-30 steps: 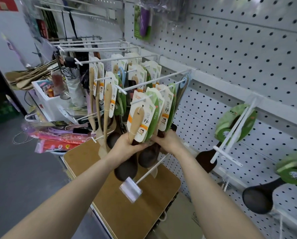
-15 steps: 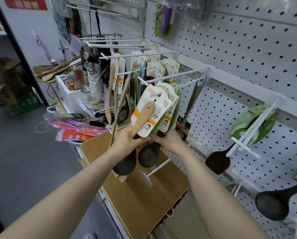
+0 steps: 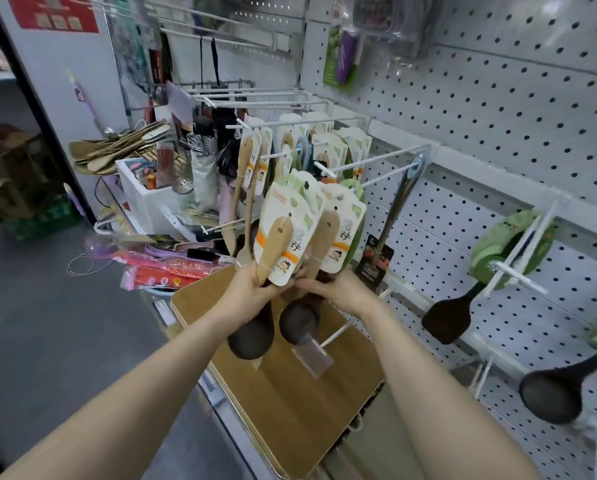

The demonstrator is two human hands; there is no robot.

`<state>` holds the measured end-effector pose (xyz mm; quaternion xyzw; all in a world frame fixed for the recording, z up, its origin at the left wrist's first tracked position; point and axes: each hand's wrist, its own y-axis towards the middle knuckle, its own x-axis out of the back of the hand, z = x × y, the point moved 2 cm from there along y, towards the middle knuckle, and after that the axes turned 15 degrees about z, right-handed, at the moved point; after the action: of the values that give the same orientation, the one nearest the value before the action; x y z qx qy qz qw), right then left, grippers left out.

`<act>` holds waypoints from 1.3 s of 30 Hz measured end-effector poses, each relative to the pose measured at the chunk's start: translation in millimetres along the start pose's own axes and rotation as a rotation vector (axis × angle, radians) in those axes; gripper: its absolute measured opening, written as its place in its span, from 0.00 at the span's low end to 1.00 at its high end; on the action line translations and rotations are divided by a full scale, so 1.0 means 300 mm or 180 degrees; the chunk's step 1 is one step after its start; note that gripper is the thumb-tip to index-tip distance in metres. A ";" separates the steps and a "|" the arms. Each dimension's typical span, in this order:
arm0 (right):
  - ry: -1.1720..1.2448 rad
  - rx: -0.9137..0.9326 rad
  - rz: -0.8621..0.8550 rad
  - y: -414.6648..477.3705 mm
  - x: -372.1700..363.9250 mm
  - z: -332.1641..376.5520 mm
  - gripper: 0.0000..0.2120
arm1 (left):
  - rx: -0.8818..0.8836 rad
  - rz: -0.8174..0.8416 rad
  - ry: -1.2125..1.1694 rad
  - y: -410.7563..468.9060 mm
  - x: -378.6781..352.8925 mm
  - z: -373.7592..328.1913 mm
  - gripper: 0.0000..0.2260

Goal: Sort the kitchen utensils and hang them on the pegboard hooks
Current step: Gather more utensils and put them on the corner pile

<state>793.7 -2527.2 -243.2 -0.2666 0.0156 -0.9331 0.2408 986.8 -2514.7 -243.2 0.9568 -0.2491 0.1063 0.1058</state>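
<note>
L hand point(image 3: 247, 289) round wood-handled ladle point(image 3: 275, 245), R hand point(image 3: 340, 291) round 2nd ladle point(image 3: 324, 233)

Carded spoons point(image 3: 255, 157) on hooks point(image 3: 520, 278), pegboard point(image 3: 498, 98) behind, board point(image 3: 290, 410) below, bin point(image 3: 144, 202) to L.

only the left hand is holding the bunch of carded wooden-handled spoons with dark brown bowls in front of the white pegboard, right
Not quite: both hands hold it. The head view shows the right hand gripping the bunch of carded wooden-handled spoons with dark brown bowls together with the left hand, in front of the white pegboard.
</note>
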 end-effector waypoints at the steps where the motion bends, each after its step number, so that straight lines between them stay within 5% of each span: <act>1: -0.0019 0.0025 -0.0002 0.000 -0.009 0.011 0.06 | 0.0009 -0.0049 -0.0042 -0.007 0.016 0.005 0.11; 13: 0.0367 0.0101 -0.0640 0.043 -0.192 0.084 0.05 | 0.0172 -0.0225 -0.0157 -0.135 0.255 0.069 0.10; 24: -0.0167 -0.0443 -0.0786 0.024 -0.353 0.136 0.06 | 0.0268 0.0056 -0.0233 -0.187 0.365 0.113 0.07; 32: -0.0064 -0.0586 -0.0954 0.127 -0.522 0.329 0.16 | 0.0467 -0.0101 -0.0498 -0.313 0.538 0.175 0.04; 39: -0.0175 -0.0291 -0.0529 0.346 -0.691 0.520 0.21 | 0.0528 -0.0523 -0.0602 -0.428 0.781 0.210 0.06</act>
<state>1072.1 -2508.6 -227.5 -0.3032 0.0294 -0.9405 0.1506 1260.4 -2527.7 -262.7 0.9851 -0.1692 0.0268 0.0108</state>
